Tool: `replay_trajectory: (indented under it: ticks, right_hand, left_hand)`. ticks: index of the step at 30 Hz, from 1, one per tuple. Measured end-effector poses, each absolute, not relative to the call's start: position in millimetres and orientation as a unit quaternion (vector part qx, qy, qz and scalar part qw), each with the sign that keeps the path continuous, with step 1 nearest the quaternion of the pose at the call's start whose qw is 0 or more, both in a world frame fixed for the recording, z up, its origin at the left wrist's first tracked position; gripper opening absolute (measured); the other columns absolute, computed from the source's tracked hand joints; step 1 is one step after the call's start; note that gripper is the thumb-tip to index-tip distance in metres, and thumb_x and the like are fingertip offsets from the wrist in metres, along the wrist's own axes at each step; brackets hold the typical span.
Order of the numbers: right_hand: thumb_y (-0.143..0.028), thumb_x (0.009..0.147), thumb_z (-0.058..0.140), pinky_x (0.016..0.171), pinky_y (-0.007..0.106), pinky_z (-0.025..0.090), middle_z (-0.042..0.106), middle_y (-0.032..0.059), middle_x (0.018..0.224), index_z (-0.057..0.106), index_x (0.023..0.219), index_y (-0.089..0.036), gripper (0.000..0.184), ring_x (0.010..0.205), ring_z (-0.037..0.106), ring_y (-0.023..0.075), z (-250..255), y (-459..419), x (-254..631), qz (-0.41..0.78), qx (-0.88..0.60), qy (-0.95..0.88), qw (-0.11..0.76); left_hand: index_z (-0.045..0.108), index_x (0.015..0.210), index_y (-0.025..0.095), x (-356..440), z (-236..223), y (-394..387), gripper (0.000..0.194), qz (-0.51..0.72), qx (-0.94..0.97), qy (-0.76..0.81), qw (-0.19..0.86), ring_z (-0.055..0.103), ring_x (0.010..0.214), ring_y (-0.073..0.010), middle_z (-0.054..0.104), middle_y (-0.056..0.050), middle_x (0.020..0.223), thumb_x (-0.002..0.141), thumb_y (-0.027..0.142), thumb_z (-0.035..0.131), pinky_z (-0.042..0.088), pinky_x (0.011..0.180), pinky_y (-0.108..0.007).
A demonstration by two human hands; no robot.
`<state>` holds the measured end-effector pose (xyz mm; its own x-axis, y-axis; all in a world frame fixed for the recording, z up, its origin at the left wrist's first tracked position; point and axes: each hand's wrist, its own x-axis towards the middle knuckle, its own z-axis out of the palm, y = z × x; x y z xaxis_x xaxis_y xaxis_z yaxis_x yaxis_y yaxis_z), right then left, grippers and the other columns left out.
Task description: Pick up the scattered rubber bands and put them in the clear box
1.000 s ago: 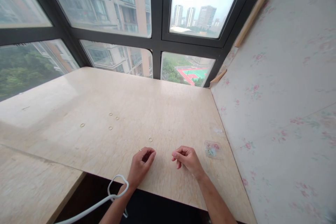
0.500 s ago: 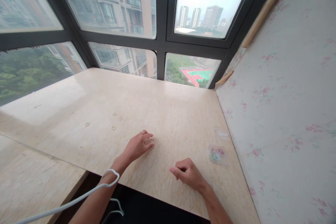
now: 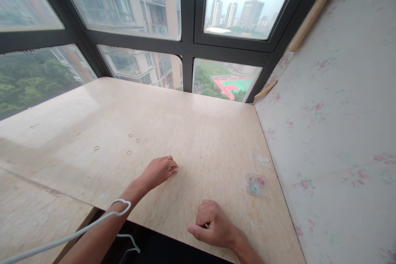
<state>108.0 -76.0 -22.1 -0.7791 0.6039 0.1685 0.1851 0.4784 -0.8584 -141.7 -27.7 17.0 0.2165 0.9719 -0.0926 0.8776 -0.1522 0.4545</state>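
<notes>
My left hand (image 3: 161,169) is at the middle of the pale tabletop, its thumb and fingers pinched together on a thin ring (image 3: 177,168). Only a sliver of this ring shows at the fingertips. That hand wears a finger ring, and a white cord (image 3: 122,201) loops around its wrist. Nearer the front edge, my right hand (image 3: 213,225) rests as a loose fist, thumb toward the left; the inside of the fist is hidden. Several thin tan rings lie left of my left hand, one of them a ring (image 3: 129,153) close to the wrist side.
A small clear box (image 3: 256,185) with coloured rings sits at the right, a scrap of clear plastic (image 3: 262,158) behind it. Flowered wallpaper (image 3: 334,140) borders the right side. Dark window frames (image 3: 185,49) stand behind the tabletop (image 3: 173,119); a dark gap opens below its front edge.
My left fingers, spread around the ring before, have closed on it. My right hand has moved a little left and toward me, still curled. The view has shifted slightly.
</notes>
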Motion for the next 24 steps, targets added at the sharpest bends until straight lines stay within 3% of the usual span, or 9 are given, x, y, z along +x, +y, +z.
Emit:
replay_trajectory:
  ticks: [4, 14, 19, 24]
  right_hand:
    - [-0.021, 0.073, 0.053, 0.054, 0.028, 0.024, 0.02, -0.0081, 0.043, 0.017, 0.046, -0.018, 0.045, 0.044, 0.019, 0.0079, -27.8, -82.1, 102.5, 0.384, -0.25, -0.85, 0.261]
    - [-0.019, 0.07, 0.053, 0.054, 0.029, 0.022, 0.029, -0.0072, 0.041, 0.022, 0.046, -0.018, 0.039, 0.045, 0.019, 0.0096, -34.3, -89.1, 99.8, 0.3, -0.27, -0.875, 0.268]
    - [-0.018, 0.071, 0.053, 0.054, 0.029, 0.024, 0.038, -0.0065, 0.039, 0.026, 0.044, -0.018, 0.039, 0.043, 0.026, 0.0084, -35.5, -91.5, 99.1, 0.269, -0.273, -0.885, 0.263]
    - [-0.022, 0.072, 0.06, 0.056, 0.029, 0.027, 0.048, -0.0058, 0.041, 0.035, 0.042, -0.018, 0.039, 0.042, 0.038, 0.0083, -38.4, -91.7, 98.5, 0.236, -0.267, -0.905, 0.231]
  left_hand:
    - [0.072, 0.076, 0.021, -134.2, 19.7, -24.9, 0.024, 0.092, 0.744, 0.633, 0.196, 0.061, 0.067, -0.0184, 0.07, -0.006, 0.082, 0.081, 0.025, 0.049, 0.039, 0.062, -0.028]
    - [0.063, 0.062, 0.019, -124.3, 19.2, -18.3, 0.013, 0.048, 0.724, 0.668, 0.167, 0.059, 0.063, -0.0191, 0.069, -0.005, 0.07, 0.069, 0.019, 0.052, 0.033, 0.055, -0.027]
    - [0.064, 0.063, 0.019, -119.3, 22.2, -18.7, 0.015, 0.032, 0.728, 0.666, 0.158, 0.059, 0.063, -0.0194, 0.069, -0.006, 0.071, 0.069, 0.018, 0.051, 0.034, 0.056, -0.027]
    - [0.064, 0.065, 0.02, -91.1, 36.2, -15.5, 0.014, 0.097, 0.738, 0.638, 0.199, 0.062, 0.068, -0.0193, 0.07, -0.004, 0.071, 0.071, 0.02, 0.051, 0.038, 0.06, -0.027]
